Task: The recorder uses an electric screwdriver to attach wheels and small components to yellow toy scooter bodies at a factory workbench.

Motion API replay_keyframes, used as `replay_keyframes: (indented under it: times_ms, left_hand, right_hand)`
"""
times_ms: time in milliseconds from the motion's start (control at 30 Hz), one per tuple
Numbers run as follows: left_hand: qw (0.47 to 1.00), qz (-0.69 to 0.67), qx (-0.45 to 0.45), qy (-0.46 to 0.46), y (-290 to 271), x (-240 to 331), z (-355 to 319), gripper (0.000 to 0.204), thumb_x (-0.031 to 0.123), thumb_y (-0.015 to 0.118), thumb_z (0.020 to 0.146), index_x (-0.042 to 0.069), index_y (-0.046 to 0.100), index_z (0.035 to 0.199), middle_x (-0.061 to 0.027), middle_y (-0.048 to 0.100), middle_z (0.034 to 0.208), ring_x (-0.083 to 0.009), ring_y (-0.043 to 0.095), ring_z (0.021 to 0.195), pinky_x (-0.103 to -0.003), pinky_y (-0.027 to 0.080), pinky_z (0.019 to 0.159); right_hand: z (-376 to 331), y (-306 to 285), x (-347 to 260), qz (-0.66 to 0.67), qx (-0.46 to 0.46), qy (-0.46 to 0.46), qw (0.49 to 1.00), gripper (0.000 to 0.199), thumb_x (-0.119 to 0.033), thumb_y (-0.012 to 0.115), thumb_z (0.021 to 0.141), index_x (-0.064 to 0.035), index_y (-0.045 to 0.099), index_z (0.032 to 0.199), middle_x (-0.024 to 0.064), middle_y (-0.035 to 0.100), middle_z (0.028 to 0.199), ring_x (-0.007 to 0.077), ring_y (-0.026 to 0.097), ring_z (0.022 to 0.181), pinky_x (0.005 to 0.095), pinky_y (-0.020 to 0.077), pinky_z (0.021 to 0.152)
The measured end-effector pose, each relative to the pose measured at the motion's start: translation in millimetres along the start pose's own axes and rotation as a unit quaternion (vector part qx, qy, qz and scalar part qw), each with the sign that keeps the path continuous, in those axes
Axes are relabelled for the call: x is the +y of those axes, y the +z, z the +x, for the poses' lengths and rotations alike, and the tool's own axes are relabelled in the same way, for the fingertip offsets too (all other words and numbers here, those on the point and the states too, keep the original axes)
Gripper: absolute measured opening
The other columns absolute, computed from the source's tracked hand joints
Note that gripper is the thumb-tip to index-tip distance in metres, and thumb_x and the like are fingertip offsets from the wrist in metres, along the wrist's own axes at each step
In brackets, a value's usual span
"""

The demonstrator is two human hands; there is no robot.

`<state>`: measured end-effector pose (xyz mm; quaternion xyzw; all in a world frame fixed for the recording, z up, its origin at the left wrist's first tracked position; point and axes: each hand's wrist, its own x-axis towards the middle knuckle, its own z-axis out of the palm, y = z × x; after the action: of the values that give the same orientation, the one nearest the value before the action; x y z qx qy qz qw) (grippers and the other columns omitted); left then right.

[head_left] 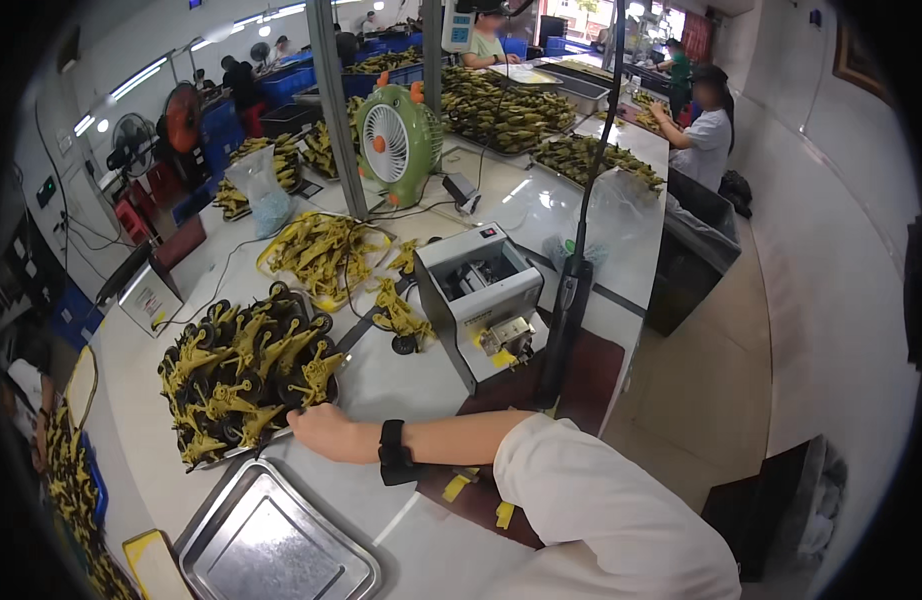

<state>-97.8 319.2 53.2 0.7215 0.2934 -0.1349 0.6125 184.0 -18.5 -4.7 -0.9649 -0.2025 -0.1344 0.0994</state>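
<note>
My right hand reaches across from the lower right and rests at the near right corner of a heaped tray. Its fingers are curled and closed; what they grip there is hidden. The tray holds a pile of yellow plastic parts with black wheels, and only a strip of its rim shows. Just below the hand lies a shallow metal tray with a bare bottom. A black band circles my right wrist. My left hand is not in view.
A small grey bench machine stands right of the pile, with a black pole beside it. Loose yellow parts lie behind. Farther back are a green fan, more heaped trays and several people. Yellow scraps lie nearby.
</note>
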Motion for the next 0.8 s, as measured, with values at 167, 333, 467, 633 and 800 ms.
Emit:
replay_keyframes:
  times_ms: [167,333,467,633,800]
  left_hand:
    - [0.926,0.117,0.215,0.288,-55,42,50,0.025,0.021,0.052,0.090,0.002,0.047,0.106,-0.0170,0.063,0.091,-0.0257,0.058,0.063,-0.036,0.049,0.056]
    - [0.877,0.257,0.266,0.307,-62,68,116,0.025,0.021,0.053,0.090,0.002,0.047,0.106,-0.0179,0.063,0.092,-0.0270,0.057,0.065,-0.038,0.049,0.058]
    - [0.868,0.316,0.245,0.293,-43,71,157,0.026,0.020,0.053,0.090,0.001,0.048,0.106,-0.0184,0.062,0.092,-0.0275,0.057,0.068,-0.038,0.049,0.060]
    - [0.864,0.331,0.242,0.293,-35,75,171,0.026,0.020,0.053,0.089,0.001,0.048,0.106,-0.0190,0.061,0.093,-0.0282,0.057,0.071,-0.039,0.049,0.062]
    - [0.859,0.333,0.250,0.299,-38,73,180,0.026,0.020,0.054,0.089,0.001,0.048,0.106,-0.0196,0.060,0.094,-0.0288,0.056,0.074,-0.040,0.049,0.064]
  right_hand:
    - [-9,-6,4,-0.061,-0.004,-0.011,0.998,0.029,-0.009,0.066,0.063,0.0045,0.052,0.085,0.0095,0.062,0.068,0.0222,0.065,0.061,0.0302,0.0495,0.049]
    - [-12,-14,-12,-0.092,-0.004,-0.050,0.995,0.023,-0.008,0.064,0.065,0.0039,0.056,0.083,0.0099,0.062,0.074,0.0188,0.064,0.061,0.0275,0.0475,0.047]
    - [-25,-13,-25,-0.115,-0.032,-0.035,0.992,0.026,-0.010,0.062,0.067,0.0058,0.060,0.088,0.0114,0.061,0.085,0.0158,0.063,0.060,0.0259,0.0467,0.047]
    - [-35,-20,-27,-0.120,-0.065,-0.042,0.990,0.029,-0.009,0.062,0.067,0.0075,0.061,0.091,0.0144,0.060,0.092,0.0148,0.063,0.063,0.0254,0.0471,0.046]
    - [-31,-28,-24,-0.118,-0.101,-0.067,0.986,0.031,-0.010,0.062,0.067,0.0085,0.061,0.092,0.0138,0.060,0.092,0.0163,0.063,0.064,0.0260,0.0476,0.046]
